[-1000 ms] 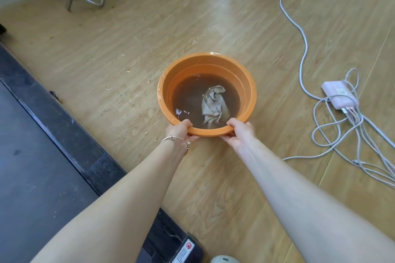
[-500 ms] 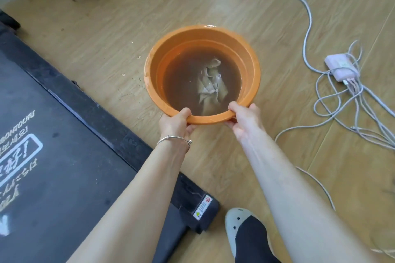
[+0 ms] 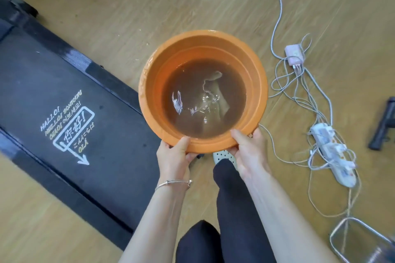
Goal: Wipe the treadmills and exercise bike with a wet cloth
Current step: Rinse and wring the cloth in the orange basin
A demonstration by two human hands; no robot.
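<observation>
Hands (image 3: pixel 174 157) (image 3: pixel 249 152) gripping a round orange plastic basin (image 3: pixel 149 83) by its near rim.
Grey cloth (image 3: pixel 213 92) is soaking in brown water; black treadmill deck (image 3: pixel 64 96) and tangled white cables (image 3: pixel 303 92) are lying on the wooden floor (image 3: pixel 192 2).

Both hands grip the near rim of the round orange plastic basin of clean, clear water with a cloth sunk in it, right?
Not quite: the water is murky brown, not clear. The head view shows the left hand and right hand gripping the near rim of the round orange plastic basin, the cloth submerged.
</observation>
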